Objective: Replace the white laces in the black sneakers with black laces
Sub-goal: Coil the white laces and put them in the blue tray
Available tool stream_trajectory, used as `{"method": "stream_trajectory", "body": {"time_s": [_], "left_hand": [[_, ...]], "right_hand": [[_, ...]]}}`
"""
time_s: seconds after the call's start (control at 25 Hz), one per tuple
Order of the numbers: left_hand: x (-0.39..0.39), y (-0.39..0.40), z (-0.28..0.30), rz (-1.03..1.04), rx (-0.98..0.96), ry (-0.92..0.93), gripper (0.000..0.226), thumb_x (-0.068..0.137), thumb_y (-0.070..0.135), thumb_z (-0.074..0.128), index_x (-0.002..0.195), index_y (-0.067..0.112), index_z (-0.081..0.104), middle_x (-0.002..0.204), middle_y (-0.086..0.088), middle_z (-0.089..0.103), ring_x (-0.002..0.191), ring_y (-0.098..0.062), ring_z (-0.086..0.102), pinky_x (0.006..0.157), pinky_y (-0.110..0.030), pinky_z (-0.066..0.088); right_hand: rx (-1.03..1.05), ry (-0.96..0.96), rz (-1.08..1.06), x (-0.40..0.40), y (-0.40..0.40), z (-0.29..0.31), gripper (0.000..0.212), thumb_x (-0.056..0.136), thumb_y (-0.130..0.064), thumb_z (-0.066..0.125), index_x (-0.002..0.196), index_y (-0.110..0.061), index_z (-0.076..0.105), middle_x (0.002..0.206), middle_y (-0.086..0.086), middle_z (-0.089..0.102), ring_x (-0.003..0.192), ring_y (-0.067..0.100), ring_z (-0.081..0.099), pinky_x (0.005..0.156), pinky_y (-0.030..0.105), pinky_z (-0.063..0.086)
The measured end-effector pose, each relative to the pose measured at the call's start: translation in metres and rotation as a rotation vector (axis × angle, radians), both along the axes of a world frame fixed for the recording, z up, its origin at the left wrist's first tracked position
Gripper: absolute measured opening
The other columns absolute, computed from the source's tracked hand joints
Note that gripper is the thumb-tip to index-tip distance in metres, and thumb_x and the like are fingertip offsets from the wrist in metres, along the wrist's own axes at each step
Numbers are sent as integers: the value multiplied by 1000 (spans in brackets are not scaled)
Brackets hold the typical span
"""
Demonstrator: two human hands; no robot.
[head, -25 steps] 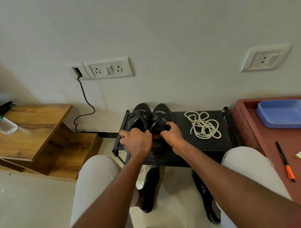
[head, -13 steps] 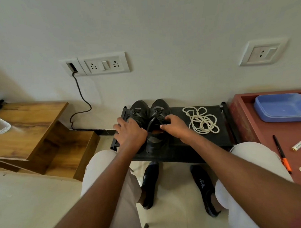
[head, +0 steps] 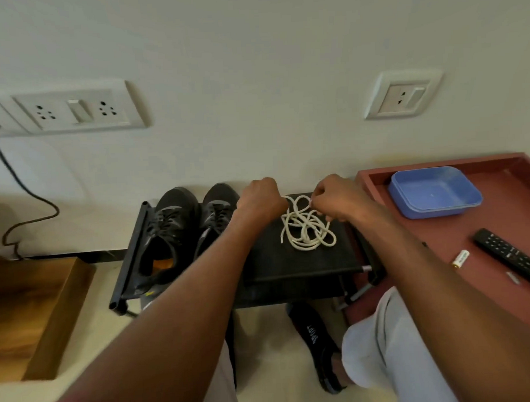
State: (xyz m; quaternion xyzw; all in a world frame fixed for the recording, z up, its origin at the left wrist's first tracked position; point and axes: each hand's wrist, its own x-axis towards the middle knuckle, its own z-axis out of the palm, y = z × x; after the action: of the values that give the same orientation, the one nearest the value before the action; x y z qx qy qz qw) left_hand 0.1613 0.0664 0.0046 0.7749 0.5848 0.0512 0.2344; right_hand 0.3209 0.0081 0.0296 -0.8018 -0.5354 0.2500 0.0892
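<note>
Sneakers (head: 192,230) side by side (black-laced), toes toward wall (head: 252,51)

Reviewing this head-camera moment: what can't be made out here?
- Fingertips of the left hand and right hand: curled away behind the knuckles, so each grip on the tangled white laces is unclear.
- Right black sneaker: heel hidden by the left forearm.
- Black remote control: cut off by the right edge.
- Small white battery: label too small.

Blue tub (head: 434,192), remote (head: 513,256), battery (head: 460,258)
</note>
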Motion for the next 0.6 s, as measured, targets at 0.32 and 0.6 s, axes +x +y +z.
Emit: {"method": "stream_trajectory", "body": {"time_s": [0.32, 0.6], "left_hand": [[5, 22, -51, -34, -120, 60, 37, 90, 32, 66, 118, 8, 64, 122, -16, 66, 113, -38, 62, 93, -44, 54], [7, 30, -9, 150, -95, -498, 18, 89, 23, 66, 91, 6, 72, 86, -10, 74, 87, -28, 72, 82, -39, 59]], "right_hand": [[-4, 192, -89, -17, -22, 12, 17, 97, -14, 58, 97, -15, 75, 85, 1, 79, 73, 19, 78, 56, 26, 54], [67, -12, 62, -24, -12, 44, 43, 91, -8, 60, 131, -24, 65, 121, 3, 71, 104, 24, 71, 85, 38, 58]]}}
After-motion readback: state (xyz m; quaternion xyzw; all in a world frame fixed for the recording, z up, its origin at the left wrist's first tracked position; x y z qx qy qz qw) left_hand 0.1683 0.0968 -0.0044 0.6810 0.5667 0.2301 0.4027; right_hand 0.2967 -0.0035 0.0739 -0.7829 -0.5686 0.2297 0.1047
